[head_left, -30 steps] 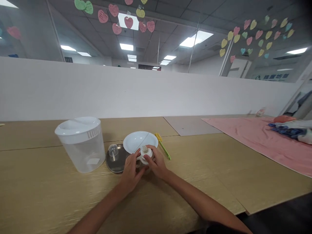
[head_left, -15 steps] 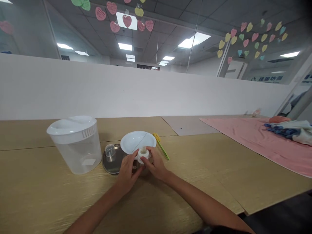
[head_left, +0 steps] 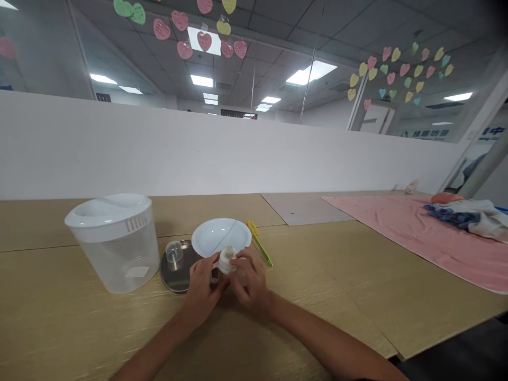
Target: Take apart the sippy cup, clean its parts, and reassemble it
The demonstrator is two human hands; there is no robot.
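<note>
A baby bottle (head_left: 227, 260) with a white collar, a clear teat and a side handle stands upright between my hands, its lower body mostly hidden by fingers. My left hand (head_left: 201, 283) is closed round the bottle's left side, at the handle. On the other side, the fingers of my right hand (head_left: 252, 280) curl against the white collar. Just behind the bottle lies a white bowl (head_left: 216, 233). To the left, a clear cap (head_left: 174, 254) rests on a round metal tray (head_left: 174, 281).
A tall translucent bucket with a white lid (head_left: 115, 238) stands left of the tray. Right of the bowl lies a green-handled brush with a yellow head (head_left: 262, 248). Farther right, a pink cloth (head_left: 397, 222) covers the table, with piled clothes (head_left: 460, 214) on it. A white partition (head_left: 238, 153) rises behind.
My right hand has shifted its fingers on the collar, its thumb now lower and the fingers more curled. My left hand keeps its hold. The whole view has tilted slightly.
</note>
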